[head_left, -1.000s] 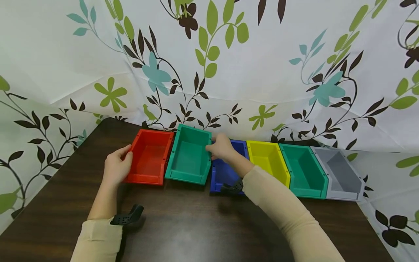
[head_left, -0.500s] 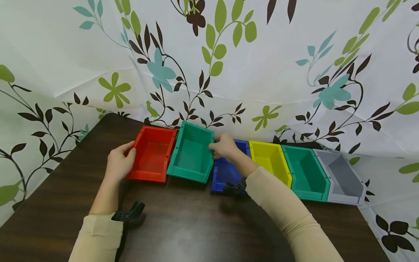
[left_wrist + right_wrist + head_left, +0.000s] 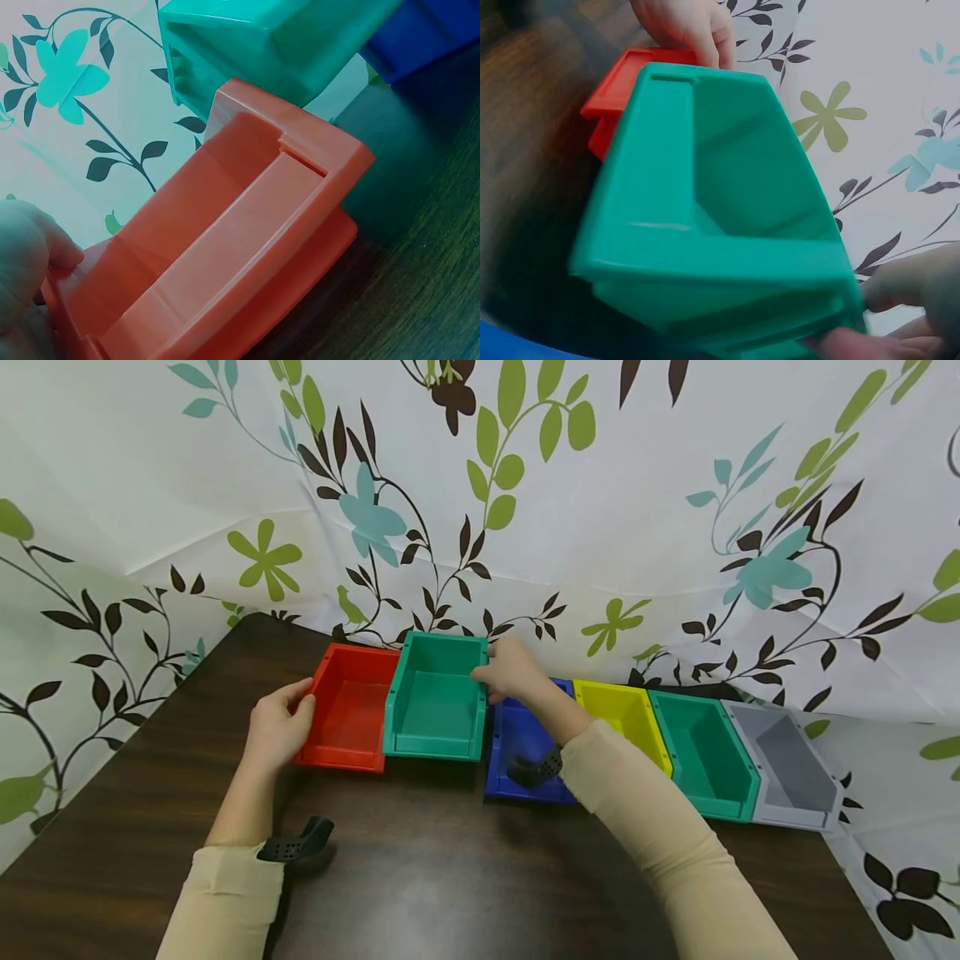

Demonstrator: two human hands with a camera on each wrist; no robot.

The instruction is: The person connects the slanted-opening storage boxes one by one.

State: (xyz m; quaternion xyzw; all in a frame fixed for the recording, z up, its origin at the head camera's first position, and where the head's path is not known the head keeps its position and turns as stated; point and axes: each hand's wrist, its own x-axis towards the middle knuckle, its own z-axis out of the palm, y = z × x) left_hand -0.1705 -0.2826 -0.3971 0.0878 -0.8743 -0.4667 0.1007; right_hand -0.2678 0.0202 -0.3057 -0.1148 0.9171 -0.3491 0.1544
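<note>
My left hand (image 3: 276,727) grips the left wall of a red plastic bin (image 3: 348,722), with the thumb at its rim. The red bin stands on the table near the back. My right hand (image 3: 513,675) pinches the right wall of a green bin (image 3: 438,706). This bin is held up off the table, its left side overlapping the red bin's right edge in the head view. In the right wrist view the green bin (image 3: 742,255) hides part of the red bin (image 3: 619,86). Behind the right forearm, a blue bin (image 3: 525,739) is partly covered.
To the right of the blue bin stand a yellow bin (image 3: 626,722), a second green bin (image 3: 705,756) and a grey bin (image 3: 783,760), side by side. The dark wooden table (image 3: 420,860) backs onto a leaf-patterned cloth (image 3: 637,485).
The green bin in my right hand has turned from a slant to nearly straight and risen slightly, shifting over the red bin's edge. My left hand keeps its hold. The head view has shifted slightly.
</note>
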